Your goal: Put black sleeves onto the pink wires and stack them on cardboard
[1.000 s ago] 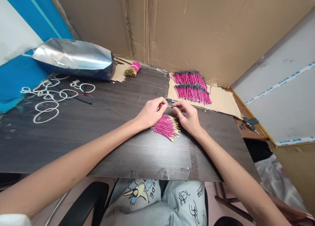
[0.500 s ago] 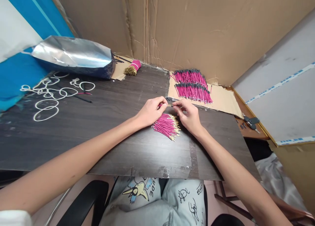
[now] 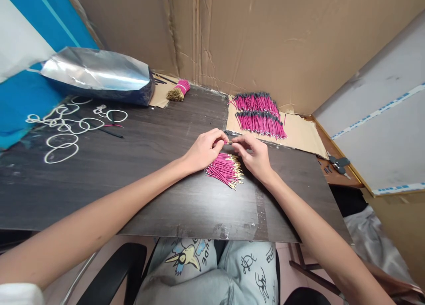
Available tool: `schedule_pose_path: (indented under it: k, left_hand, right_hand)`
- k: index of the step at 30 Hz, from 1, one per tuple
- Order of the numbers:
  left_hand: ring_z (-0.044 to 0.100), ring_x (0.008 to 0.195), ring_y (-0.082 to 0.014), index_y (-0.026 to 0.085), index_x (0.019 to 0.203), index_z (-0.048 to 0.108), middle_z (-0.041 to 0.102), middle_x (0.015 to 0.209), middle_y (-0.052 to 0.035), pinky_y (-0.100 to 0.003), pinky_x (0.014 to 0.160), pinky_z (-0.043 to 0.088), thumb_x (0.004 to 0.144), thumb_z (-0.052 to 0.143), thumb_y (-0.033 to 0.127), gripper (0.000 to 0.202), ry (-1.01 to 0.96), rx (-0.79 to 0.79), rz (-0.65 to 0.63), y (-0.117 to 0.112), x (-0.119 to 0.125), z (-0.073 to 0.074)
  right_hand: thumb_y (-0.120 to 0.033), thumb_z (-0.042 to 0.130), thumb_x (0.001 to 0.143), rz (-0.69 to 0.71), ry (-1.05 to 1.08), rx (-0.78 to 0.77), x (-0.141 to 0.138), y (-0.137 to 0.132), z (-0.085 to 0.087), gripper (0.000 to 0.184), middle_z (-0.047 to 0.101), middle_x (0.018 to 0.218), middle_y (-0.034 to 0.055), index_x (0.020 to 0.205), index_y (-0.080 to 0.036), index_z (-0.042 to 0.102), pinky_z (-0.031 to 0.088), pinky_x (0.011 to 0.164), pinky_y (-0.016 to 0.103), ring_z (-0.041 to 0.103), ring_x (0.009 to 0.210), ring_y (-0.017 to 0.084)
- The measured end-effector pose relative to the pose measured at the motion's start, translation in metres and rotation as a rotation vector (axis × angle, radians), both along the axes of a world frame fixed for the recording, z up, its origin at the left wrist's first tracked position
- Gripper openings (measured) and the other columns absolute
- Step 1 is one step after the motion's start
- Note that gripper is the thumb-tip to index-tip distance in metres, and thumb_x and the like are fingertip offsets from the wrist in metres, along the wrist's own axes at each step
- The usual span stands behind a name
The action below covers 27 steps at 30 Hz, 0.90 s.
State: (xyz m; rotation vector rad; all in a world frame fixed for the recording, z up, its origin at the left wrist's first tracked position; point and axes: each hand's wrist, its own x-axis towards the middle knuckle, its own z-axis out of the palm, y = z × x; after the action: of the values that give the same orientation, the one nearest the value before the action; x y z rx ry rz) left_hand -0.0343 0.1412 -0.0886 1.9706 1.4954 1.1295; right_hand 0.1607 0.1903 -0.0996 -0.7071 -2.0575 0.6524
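Between my two hands is a short pink wire piece (image 3: 228, 142) with a gold-coloured tip pointing right. My left hand (image 3: 208, 149) pinches its pink end. My right hand (image 3: 252, 153) is closed with thumb and forefinger at the gold tip; whether it holds anything more is hidden. Just below the hands lies a loose pile of pink wire pieces (image 3: 223, 170), their gold ends fanned to the right. Beyond my right hand, two rows of pink wires with black ends (image 3: 260, 124) lie on a cardboard sheet (image 3: 300, 134).
A banded bundle of pink and gold pieces (image 3: 179, 90) stands at the back. Several white rubber bands (image 3: 62, 148) are scattered on the left of the dark table (image 3: 146, 185), before a silver bag (image 3: 99, 72). Keys (image 3: 339, 164) lie beyond the right edge.
My hands stay almost in place. The fingers shift slightly, and more of the pink part shows beside my left fingertips. The pile and rows are unchanged.
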Motion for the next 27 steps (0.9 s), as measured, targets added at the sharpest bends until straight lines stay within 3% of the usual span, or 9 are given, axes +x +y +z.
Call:
schedule_pose_path:
  k: [7, 16, 22, 27]
  left_hand:
    - [0.059, 0.080, -0.0148, 0.017, 0.098, 0.072, 0.071, 0.097, -0.0051, -0.030, 0.076, 0.046, 0.094, 0.054, 0.016, 0.018, -0.061, 0.003, -0.016, -0.001, 0.002, 0.000]
    - [0.067, 0.086, -0.0161, 0.015, 0.099, 0.072, 0.075, 0.097, -0.0074, -0.033, 0.083, 0.053, 0.089, 0.059, 0.020, 0.017, -0.328, -0.140, -0.080, 0.007, 0.002, -0.011]
    - [0.067, 0.086, -0.0162, 0.015, 0.096, 0.071, 0.076, 0.097, -0.0081, -0.033, 0.084, 0.054, 0.086, 0.064, 0.022, 0.015, -0.363, -0.155, -0.051, 0.010, 0.002, -0.009]
    - [0.068, 0.084, -0.0160, 0.014, 0.095, 0.070, 0.075, 0.095, -0.0083, -0.032, 0.082, 0.053, 0.084, 0.064, 0.022, 0.014, -0.377, -0.171, -0.029, 0.011, 0.000, -0.011]
  right_hand:
    - [-0.034, 0.068, 0.094, -0.020, 0.127, -0.212, -0.002, 0.002, -0.007, 0.012, 0.070, 0.079, -0.0006, 0.098, -0.022, 0.070, 0.058, 0.063, 0.030, 0.069, 0.064, 0.015]
    - [-0.034, 0.066, 0.095, -0.034, 0.130, -0.182, -0.003, -0.004, -0.004, 0.010, 0.073, 0.081, 0.0000, 0.097, -0.024, 0.068, 0.061, 0.066, 0.032, 0.073, 0.069, 0.016]
    - [-0.039, 0.064, 0.096, -0.023, 0.159, -0.312, -0.003, -0.003, -0.004, 0.017, 0.074, 0.082, 0.0019, 0.098, -0.023, 0.068, 0.065, 0.070, 0.034, 0.074, 0.075, 0.017]
    - [-0.043, 0.064, 0.096, -0.021, 0.207, -0.381, -0.003, 0.000, -0.002, 0.023, 0.074, 0.080, 0.0038, 0.092, -0.021, 0.067, 0.062, 0.060, 0.030, 0.073, 0.069, 0.016]
